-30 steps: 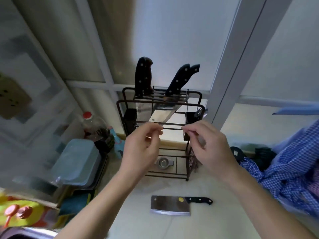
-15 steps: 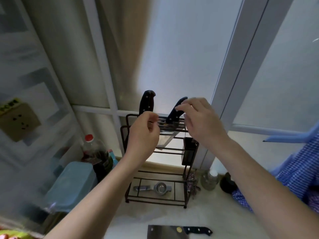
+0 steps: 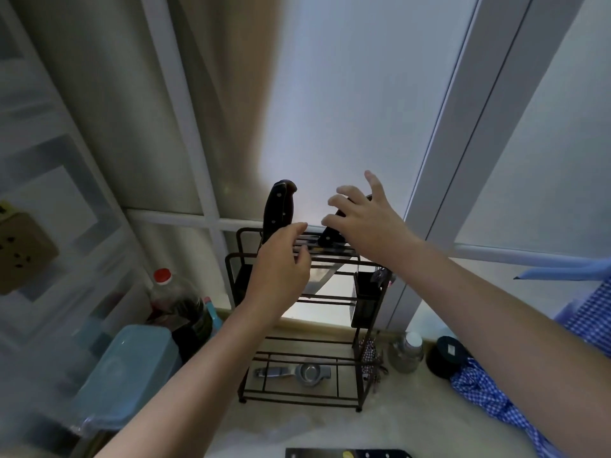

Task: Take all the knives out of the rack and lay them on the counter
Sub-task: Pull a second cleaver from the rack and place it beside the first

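Observation:
A dark wire rack (image 3: 358,355) stands on the counter against the window. Two black-handled knives stick up from its top slots: the left knife (image 3: 279,206) upright, the right knife (image 3: 332,234) leaning right. My right hand (image 3: 367,219) hovers over the right knife's handle with fingers spread, partly hiding it. In front of the rack top, just right of the left knife's handle, is my left hand (image 3: 281,269), fingers loosely curled and holding nothing. A cleaver (image 3: 347,453) lies on the counter at the bottom edge.
A blue plastic tub (image 3: 125,375) and a red-capped bottle (image 3: 168,299) stand left of the rack. A small jar (image 3: 408,353), a dark round container (image 3: 446,357) and blue checked cloth (image 3: 489,391) lie to the right. A metal strainer (image 3: 307,373) rests on the rack's bottom shelf.
Both hands rose from in front of the rack's middle to its top. The right hand opened its fingers over the right knife's handle. The view tilted upward.

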